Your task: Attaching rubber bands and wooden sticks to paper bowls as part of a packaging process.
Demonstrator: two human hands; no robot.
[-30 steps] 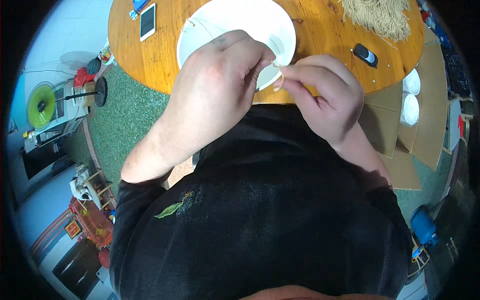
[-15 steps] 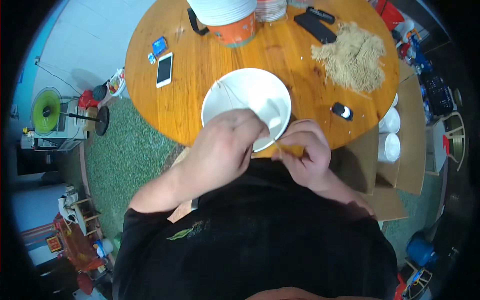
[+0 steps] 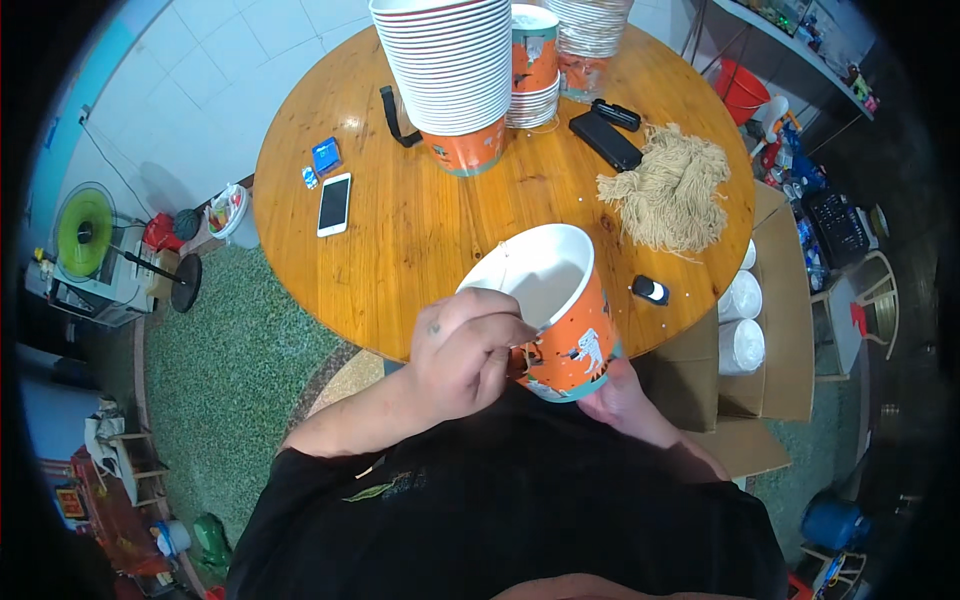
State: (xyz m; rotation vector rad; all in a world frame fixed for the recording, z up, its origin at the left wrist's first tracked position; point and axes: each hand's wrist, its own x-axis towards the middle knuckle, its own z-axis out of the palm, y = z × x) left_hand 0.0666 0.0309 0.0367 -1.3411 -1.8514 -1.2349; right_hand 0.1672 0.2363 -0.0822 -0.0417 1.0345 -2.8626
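Observation:
An orange paper bucket [image 3: 575, 350] with a white inside and a teal bottom band is tilted over the table's near edge. A thin cord [image 3: 504, 256] shows at its far rim and runs down inside. My right hand [image 3: 617, 398] holds the bucket low down at its base, its fingers partly hidden behind it. My left hand [image 3: 468, 350] is closed at the near left rim, thumb and forefinger pressed together against the outer wall. What is pinched there is too small to make out.
A tall stack of paper buckets [image 3: 450, 75] stands at the back of the round wooden table [image 3: 400, 270], with more stacks beside it. A beige cord bundle [image 3: 675, 190], black case [image 3: 605, 140], car key [image 3: 650, 290] and white phone [image 3: 335, 205] lie around. An open carton [image 3: 785, 330] stands at right.
The bucket has been tilted and lifted, so its printed outside shows. My right hand has gone from the cord at the near rim to the base. The view has shifted, showing more of the back.

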